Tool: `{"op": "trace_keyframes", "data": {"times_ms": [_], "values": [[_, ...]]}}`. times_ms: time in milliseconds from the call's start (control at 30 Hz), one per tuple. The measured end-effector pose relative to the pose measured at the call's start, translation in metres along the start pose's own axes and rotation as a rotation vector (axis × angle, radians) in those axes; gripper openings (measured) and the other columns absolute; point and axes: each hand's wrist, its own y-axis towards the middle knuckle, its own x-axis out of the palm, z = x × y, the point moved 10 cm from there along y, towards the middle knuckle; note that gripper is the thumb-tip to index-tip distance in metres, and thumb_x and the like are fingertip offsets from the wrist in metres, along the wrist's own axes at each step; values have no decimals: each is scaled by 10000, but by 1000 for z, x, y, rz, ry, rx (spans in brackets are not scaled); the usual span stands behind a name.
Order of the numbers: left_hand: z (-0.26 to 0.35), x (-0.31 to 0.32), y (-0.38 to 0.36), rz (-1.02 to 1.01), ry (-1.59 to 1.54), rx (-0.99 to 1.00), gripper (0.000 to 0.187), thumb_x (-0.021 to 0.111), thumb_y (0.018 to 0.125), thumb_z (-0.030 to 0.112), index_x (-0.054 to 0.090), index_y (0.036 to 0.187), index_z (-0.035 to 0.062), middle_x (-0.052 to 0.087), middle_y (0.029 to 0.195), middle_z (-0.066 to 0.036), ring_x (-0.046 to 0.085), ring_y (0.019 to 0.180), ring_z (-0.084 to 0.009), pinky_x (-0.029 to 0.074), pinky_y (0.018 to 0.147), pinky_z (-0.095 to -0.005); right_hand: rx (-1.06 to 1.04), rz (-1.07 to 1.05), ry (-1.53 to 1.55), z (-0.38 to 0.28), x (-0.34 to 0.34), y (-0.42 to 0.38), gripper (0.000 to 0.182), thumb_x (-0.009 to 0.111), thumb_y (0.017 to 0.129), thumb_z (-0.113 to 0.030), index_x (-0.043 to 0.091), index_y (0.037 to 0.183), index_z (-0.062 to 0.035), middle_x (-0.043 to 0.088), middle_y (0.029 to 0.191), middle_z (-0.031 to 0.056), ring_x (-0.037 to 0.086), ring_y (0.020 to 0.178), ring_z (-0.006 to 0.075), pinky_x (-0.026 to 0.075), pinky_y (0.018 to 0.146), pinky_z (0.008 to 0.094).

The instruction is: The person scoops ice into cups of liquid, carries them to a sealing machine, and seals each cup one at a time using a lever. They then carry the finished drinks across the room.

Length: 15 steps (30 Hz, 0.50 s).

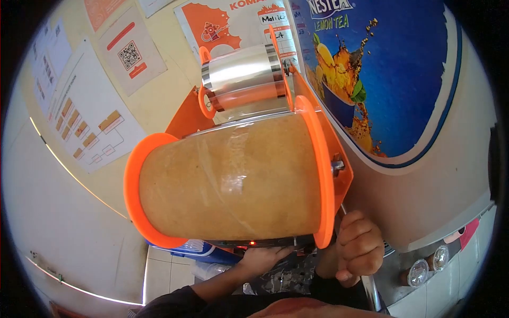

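A large roll of clear film on a brown core (233,180) fills the middle of the view, held between two orange end discs. It sits on an orange-framed machine that looks like a cup sealer, and a smaller roll of shiny film (244,71) is mounted behind it. My right hand (360,246) is closed around a metal lever (371,294) at the machine's right side. Below the big roll, my left hand (263,261) reaches to the machine's front edge, near a small red light (252,243). The roll and frame partly hide its fingers.
On the right stands a large drink dispenser (450,185) with a blue lemon tea picture. Two lidded plastic cups (418,272) with brown drink stand at lower right. Posters (132,57) cover the wall behind. A blue package (204,252) and clear plastic cups (209,269) lie beside my left forearm.
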Motion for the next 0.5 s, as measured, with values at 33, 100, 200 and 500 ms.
{"op": "trace_keyframes", "data": {"times_ms": [33, 100, 200, 500], "values": [[0, 0, 0, 18, 30, 11, 500, 495, 779, 135, 468, 1259, 275, 590, 743, -44, 612, 702, -206, 493, 553, -315, -9, 12, 4, 0, -1, -2, 233, 708, 617, -163, 479, 626, -125, 429, 518, -26, 411, 451, 137, 313, 476, 289], [-1, -8, 0, 10, 45, -2, 495, 489, 782, 137, 466, 1258, 272, 600, 790, -41, 619, 725, -199, 506, 565, -311, -43, 66, -13, 1, -5, -3, 219, 687, 660, -169, 480, 629, -107, 421, 522, -7, 408, 458, 145, 315, 472, 291], [3, -15, 4, 39, -11, 11, 484, 473, 787, 129, 469, 1256, 251, 618, 929, -35, 628, 788, -184, 523, 603, -307, 107, 92, -118, 23, -5, 20, 237, 644, 740, -185, 469, 631, -69, 419, 556, 24, 400, 485, 155, 316, 467, 292], [19, -38, -7, 423, 128, 226, 469, 454, 783, 108, 481, 1245, 182, 566, 1180, -14, 583, 999, -170, 485, 813, -287, 196, 44, -142, 4, -6, 7, 224, 586, 712, -29, 405, 592, -82, 382, 545, 22, 389, 515, 193, 323, 493, 309]]}}
